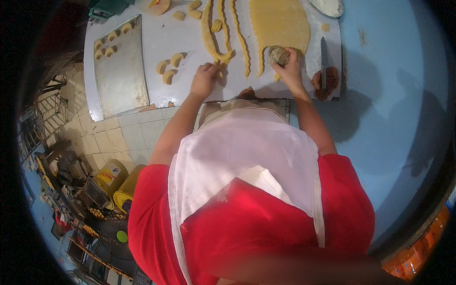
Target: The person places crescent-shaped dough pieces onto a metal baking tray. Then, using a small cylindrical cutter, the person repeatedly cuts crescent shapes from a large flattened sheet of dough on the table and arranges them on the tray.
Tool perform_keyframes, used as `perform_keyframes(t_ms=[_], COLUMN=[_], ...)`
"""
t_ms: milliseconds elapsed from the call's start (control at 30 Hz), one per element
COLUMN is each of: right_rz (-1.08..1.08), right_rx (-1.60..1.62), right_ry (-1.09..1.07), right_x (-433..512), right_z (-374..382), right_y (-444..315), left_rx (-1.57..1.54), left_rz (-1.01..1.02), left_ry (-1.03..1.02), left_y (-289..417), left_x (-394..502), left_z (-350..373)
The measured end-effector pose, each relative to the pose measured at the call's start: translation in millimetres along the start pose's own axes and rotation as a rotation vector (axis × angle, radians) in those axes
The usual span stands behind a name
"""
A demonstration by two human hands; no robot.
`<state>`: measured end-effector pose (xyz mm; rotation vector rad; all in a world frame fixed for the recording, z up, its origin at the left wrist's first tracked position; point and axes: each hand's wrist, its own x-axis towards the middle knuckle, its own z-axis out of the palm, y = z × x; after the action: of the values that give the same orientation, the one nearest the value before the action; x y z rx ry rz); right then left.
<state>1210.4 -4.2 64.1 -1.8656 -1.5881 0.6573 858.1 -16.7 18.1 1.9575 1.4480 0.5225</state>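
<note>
My right hand [291, 69] grips a round cutter [279, 56], cup-like and pale on top, at the near edge of a rolled sheet of yellow dough [281, 25]. The sheet's left edge is wavy, and a narrow tongue of dough hangs down beside the cutter. My left hand [206, 80] is at the near end of a long dough strip [208, 32], its fingers bent over a bit of dough; whether they pinch it is hidden. A curved dough piece [224, 56] lies just above those fingers. Further right is a thin wavy strip [240, 39].
Three crescent pastries [169, 73] lie left of my left hand. A metal baking tray [123, 82] at the left bears several more. Filling lumps [195, 14] rest at the back. On the right lie a knife [323, 60] and a bowl of white powder [329, 5], beside the blue wall [377, 64].
</note>
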Motion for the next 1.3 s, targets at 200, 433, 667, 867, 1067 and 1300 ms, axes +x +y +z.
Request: perform_keyframes(t_ms=[200,433,667,867,1067,1300], right_rz=[-0.085,-0.102,0.02,-0.086,-0.013,-0.039], right_rx=[-0.22,-0.27,-0.334,-0.239,-0.12,-0.214], right_ry=[0.018,0.041,-0.064,-0.038,-0.033,-0.085], right_x=[17.9,26.4,41.5,24.4,4.0,42.5], right_z=[23.5,29.5,29.6,13.2,-4.9,9.8], right_y=[-8.6,-22.5,-33.7,-22.0,-20.4,-20.9], left_rx=[0.155,0.111,-0.94,-1.152,-1.084,-1.125], left_rz=[-0.198,-0.112,-0.436,-0.407,-0.474,-0.467], left_ry=[0.187,0.273,-0.044,-0.017,-0.051,-0.045], left_y=[-50.3,-24.8,-24.5,-40.2,-40.6,-43.8], left_x=[-28.3,-41.2,-33.1,-26.5,-23.5,-22.0], left_z=[-51.3,-56.4,15.2,30.6,25.0,26.7])
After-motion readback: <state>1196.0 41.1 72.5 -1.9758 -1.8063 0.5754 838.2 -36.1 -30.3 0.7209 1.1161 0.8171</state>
